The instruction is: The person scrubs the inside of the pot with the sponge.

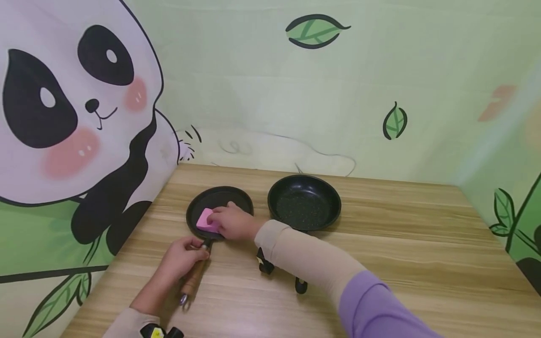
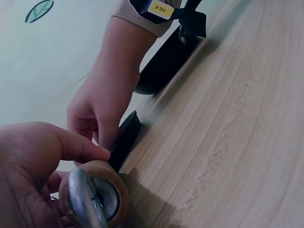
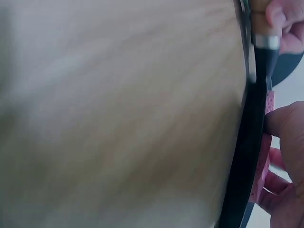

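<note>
1. While the left hand (image 1: 182, 256) grips the wooden handle (image 1: 193, 278) of the small pan (image 1: 220, 199), the pan sits flat on the table (image 1: 401, 244), near the left wall; thumb on top of the handle.
2. Right hand (image 1: 232, 222) is inside the pan, fingers curled on the pink sponge (image 1: 204, 219); sponge touches the pan floor.
3. Second pan (image 1: 304, 202) sits just beside, to the right.

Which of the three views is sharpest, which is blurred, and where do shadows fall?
Head view: sharp and evenly lit, with a soft shadow under the right sleeve on the table. Left wrist view: the wooden handle close to the lens is slightly soft and throws a dark shadow. Right wrist view: the table is heavily blurred; only the pan rim and pink sponge read.
</note>
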### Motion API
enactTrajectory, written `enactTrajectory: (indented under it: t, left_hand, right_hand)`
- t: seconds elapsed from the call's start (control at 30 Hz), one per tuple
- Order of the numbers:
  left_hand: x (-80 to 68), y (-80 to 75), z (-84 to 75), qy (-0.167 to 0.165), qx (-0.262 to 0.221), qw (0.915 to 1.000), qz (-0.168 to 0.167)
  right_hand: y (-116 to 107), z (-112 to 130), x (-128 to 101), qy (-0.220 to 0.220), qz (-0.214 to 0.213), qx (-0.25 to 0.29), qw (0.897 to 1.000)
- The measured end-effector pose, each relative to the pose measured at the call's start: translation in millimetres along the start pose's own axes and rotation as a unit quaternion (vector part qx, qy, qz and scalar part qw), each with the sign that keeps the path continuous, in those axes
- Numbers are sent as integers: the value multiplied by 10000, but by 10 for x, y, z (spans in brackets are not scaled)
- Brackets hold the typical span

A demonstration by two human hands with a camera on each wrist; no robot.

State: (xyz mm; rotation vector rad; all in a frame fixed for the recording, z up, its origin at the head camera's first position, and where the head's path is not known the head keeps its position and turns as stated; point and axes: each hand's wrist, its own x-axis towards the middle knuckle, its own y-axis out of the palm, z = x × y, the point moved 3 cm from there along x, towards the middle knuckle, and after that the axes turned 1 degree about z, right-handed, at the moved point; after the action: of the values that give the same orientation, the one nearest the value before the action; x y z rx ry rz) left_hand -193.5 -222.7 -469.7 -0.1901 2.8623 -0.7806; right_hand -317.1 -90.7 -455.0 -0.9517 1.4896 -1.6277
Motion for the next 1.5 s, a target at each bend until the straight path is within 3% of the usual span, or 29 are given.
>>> enactTrajectory:
  t: [0.37, 0.7, 0.93, 1.1, 1.3, 1.5]
  left_hand:
    - [1, -41, 55, -46, 94, 9999, 76]
    - [-20, -13, 63, -18, 183, 9998, -38]
    - [-3, 6, 40, 31, -15, 10000, -17]
    - [9, -18, 55, 109, -90, 9999, -61]
    - [12, -10, 62, 46, -97, 9999, -100]
    - [-1, -3, 51, 83, 171, 9997, -121]
  right_hand:
    - [55, 149, 178, 455, -96, -308, 9984]
    - [31, -124, 318, 1202, -486, -824, 9881]
    - [-8, -221, 343, 1608, -483, -351, 9852]
    - [39, -113, 432, 1253, -409, 19, 9913]
    - [67, 37, 404, 660, -266, -71, 9974]
    - [35, -80, 303, 531, -172, -259, 9981]
